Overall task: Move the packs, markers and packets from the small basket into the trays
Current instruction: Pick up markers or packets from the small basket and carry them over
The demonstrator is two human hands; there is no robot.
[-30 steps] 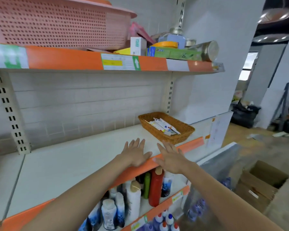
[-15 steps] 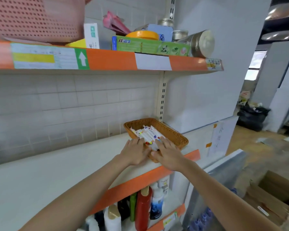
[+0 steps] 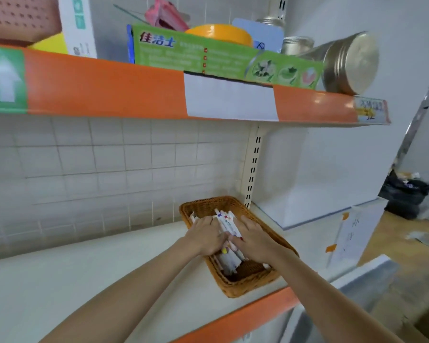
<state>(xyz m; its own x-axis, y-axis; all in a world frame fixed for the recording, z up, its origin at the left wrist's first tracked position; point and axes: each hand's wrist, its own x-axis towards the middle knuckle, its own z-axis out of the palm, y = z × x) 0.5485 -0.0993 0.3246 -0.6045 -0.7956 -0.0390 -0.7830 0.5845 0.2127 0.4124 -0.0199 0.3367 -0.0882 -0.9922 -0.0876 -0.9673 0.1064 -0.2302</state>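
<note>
Head view shows that your two hands, which a second ago lay flat on the orange front edge of the shelf (image 3: pixel 109 276) and short of the basket, have since reached forward and are now down inside the small basket (image 3: pixel 253 284), one on each side of the markers (image 3: pixel 227 225). Your left hand (image 3: pixel 206 235) curls its fingers in against the left flank of the bundle, and your right hand (image 3: pixel 254 237) presses on it from the right; whether either has truly closed round the markers you cannot tell, for the fingertips are hidden among them. To my eye that means the gathering has begun and nothing has left the basket yet. No tray is in sight here, so you will have to look for one once the load is up. The basket is brown wicker, long and shallow, set at an angle on the white shelf near the upright post. The markers are slim white sticks with coloured dots, lying loosely together lengthwise.
</note>
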